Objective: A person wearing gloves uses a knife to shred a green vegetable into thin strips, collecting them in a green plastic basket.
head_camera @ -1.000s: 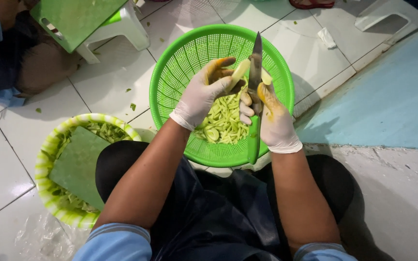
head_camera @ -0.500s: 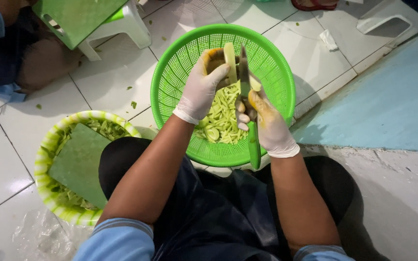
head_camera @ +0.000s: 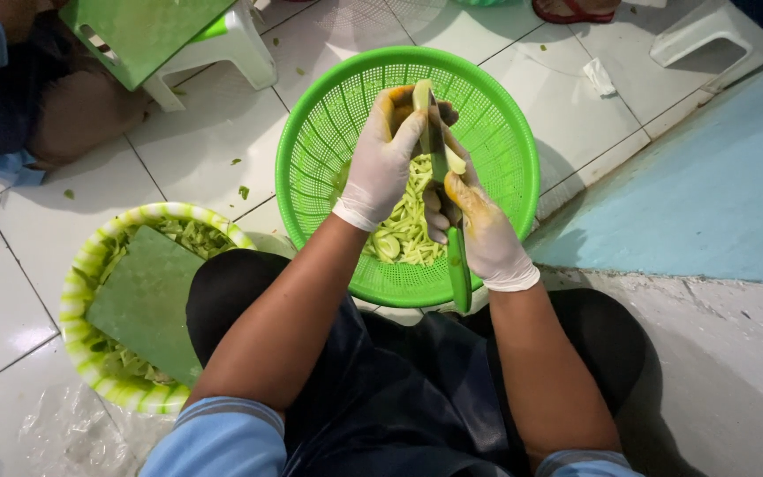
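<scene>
Both my hands wear white gloves stained yellow. My left hand (head_camera: 384,163) grips a pale green peeled fruit piece (head_camera: 420,95) over a round green perforated basket (head_camera: 328,115). My right hand (head_camera: 483,234) holds a green-handled knife (head_camera: 457,265), its blade pressed against the fruit. A heap of pale green slices (head_camera: 408,230) lies in the basket under my hands.
A yellow-green striped basket (head_camera: 81,265) with green scraps and a green cutting board (head_camera: 147,296) stands at my left knee. Another person sits at the upper left beside a white stool (head_camera: 222,44) with a green board. A blue mat (head_camera: 708,185) lies to the right.
The knife has turned from blade pointing up to blade lying along the fruit with the handle pointing down toward me. Both hands have stayed over the basket.
</scene>
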